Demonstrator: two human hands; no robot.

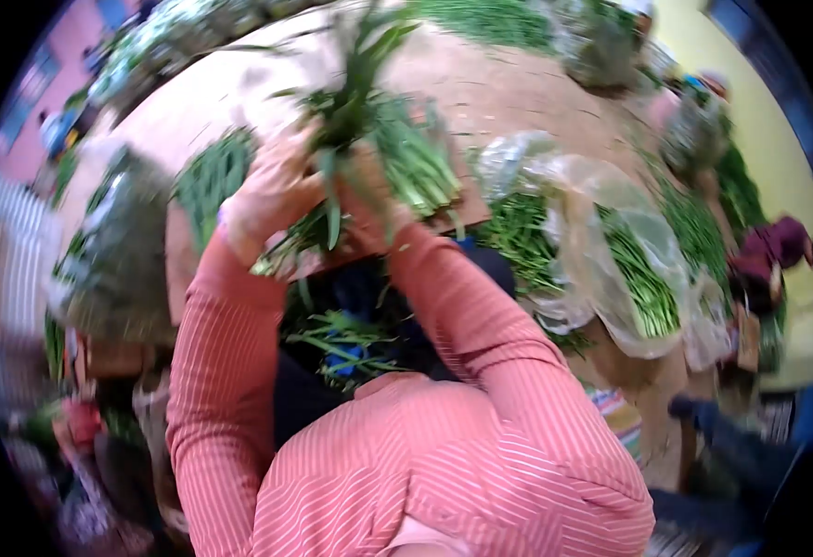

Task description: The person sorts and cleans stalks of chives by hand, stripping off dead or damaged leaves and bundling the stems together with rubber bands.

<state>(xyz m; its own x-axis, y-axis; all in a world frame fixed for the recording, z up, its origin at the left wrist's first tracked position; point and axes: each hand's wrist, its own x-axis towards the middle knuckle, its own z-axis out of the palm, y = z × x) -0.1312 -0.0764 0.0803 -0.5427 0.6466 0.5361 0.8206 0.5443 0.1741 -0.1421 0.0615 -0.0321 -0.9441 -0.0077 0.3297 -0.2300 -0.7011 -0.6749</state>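
Note:
Both hands are closed around a bunch of long-leaved green stalks [337, 121], its leafy tops pointing away from me and its cut ends toward my lap. My left hand [272, 190] wraps it from the left. My right hand [369, 186] grips from the right, its fingers partly hidden by drooping leaves and blurred. Just right of it, a pile of cut green stalks [416, 167] lies on a brown board [467, 200]. Another heap of greens [216, 181] rests left of my left hand. Loose trimmings [346, 343] lie over my lap.
A large plastic bag of greens [114, 251] stands at left. At right, clear plastic bags [643, 269] hold more stalks. Other bags [601, 46] and spread greens [490, 20] are at the far side. A person in dark red [778, 246] is at the right edge.

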